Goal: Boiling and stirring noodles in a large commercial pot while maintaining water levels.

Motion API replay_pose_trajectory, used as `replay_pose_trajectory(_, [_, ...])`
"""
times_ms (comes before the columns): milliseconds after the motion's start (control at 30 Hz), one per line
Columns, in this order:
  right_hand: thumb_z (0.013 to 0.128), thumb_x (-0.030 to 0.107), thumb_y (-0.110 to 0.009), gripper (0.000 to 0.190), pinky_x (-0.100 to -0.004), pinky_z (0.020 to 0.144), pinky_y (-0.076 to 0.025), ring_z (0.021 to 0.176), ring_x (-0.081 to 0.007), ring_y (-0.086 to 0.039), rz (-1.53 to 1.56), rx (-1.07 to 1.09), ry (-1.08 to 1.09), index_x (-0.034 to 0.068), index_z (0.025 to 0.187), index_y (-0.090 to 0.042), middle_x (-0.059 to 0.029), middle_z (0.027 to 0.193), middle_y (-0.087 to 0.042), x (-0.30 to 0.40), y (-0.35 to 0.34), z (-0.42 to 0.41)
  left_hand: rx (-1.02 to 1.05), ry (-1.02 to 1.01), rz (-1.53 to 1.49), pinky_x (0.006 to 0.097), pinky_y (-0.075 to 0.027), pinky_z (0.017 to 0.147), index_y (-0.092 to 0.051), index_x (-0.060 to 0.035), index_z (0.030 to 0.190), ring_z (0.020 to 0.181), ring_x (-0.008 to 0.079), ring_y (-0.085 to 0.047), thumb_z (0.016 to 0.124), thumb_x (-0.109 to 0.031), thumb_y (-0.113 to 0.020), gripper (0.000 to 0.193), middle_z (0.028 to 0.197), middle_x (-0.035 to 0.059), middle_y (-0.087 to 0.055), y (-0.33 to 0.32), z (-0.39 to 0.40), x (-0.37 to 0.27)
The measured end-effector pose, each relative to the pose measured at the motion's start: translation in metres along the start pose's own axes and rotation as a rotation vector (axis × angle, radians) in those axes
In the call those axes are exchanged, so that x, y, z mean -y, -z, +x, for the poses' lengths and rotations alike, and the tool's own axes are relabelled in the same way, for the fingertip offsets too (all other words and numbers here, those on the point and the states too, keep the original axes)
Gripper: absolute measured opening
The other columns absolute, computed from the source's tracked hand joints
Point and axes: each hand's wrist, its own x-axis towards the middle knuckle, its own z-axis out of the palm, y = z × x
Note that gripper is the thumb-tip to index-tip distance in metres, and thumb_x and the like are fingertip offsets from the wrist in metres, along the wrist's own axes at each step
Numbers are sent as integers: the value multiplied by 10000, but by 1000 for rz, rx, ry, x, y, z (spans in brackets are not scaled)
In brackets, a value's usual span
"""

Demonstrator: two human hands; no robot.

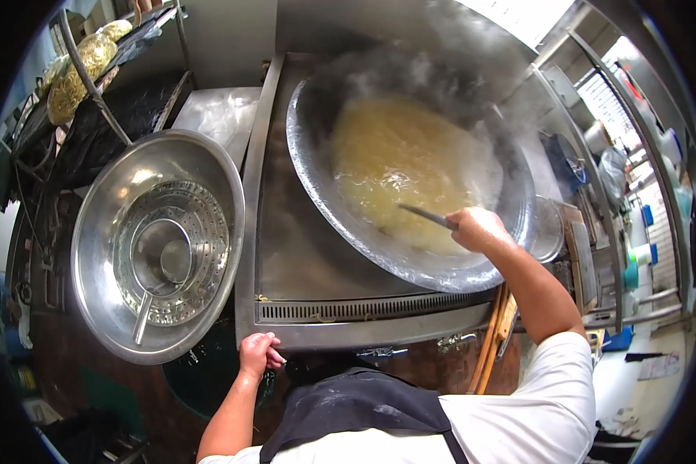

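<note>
My right hand [479, 229] grips a dark stick-like utensil [428, 216] over a very large metal wok [348, 235]. Its far end is at the bubbling, yellowish liquid [406, 156], and steam rises at the back. My left hand [258, 355] is by the front left corner of the steel stove [325, 261], fingers curled; a small pale bit shows at its fingertips, and whether it holds anything else I cannot tell. Left of the stove, a wide steel basin [95, 232] holds a perforated metal colander [209, 232] and a metal ladle or dipper with a handle [142, 319].
Bags of noodles [72, 87] lie on a rack at the upper left. Long wooden handles [488, 342] lean at the stove's front right. A clear round container [548, 229] stands right of the wok, near metal shelving [609, 174]. A slotted drain strip [348, 308] runs along the stove's front.
</note>
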Motion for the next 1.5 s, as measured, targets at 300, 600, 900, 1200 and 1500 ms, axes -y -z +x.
replay_pose_trajectory(300, [705,190,-658,203,-377,704,-544,773,-303,-672,-261,-73,-20,170,887,-747,-96,834,-702,-38,56,139,-53,26,-21,237,-423,342,-638,0,793,370,172,-556,927,-330,-562,364,532,116,-611,-1,5,-5])
replay_pose_trajectory(600, [817,96,-578,289,-393,832,-547,1009,-291,-675,-150,42,-31,143,1069,-712,-125,1042,-706,-3,-29,6,-16,55,130,262,-403,349,-622,-29,829,374,171,-545,954,-355,-525,363,546,98,-608,4,3,1])
replay_pose_trajectory(900, [813,136,-614,235,-385,804,-542,910,-265,-684,-216,-212,29,195,1007,-732,-96,920,-709,-9,27,-106,105,1,139,249,-425,395,-641,-27,909,444,164,-600,944,-347,-547,336,606,97,-643,8,1,-2])
replay_pose_trajectory(1200, [798,97,-555,346,-389,827,-537,962,-274,-675,-114,-91,51,231,1075,-714,-79,980,-706,22,4,-62,76,6,116,251,-425,379,-646,-22,890,413,171,-586,948,-325,-543,325,594,107,-642,9,3,2])
replay_pose_trajectory(1500, [839,104,-562,273,-411,798,-542,983,-312,-674,-169,-71,-84,164,1057,-715,-123,1038,-702,19,5,156,-23,46,-16,258,-442,352,-630,9,796,380,179,-569,929,-304,-584,342,544,129,-620,4,3,1])
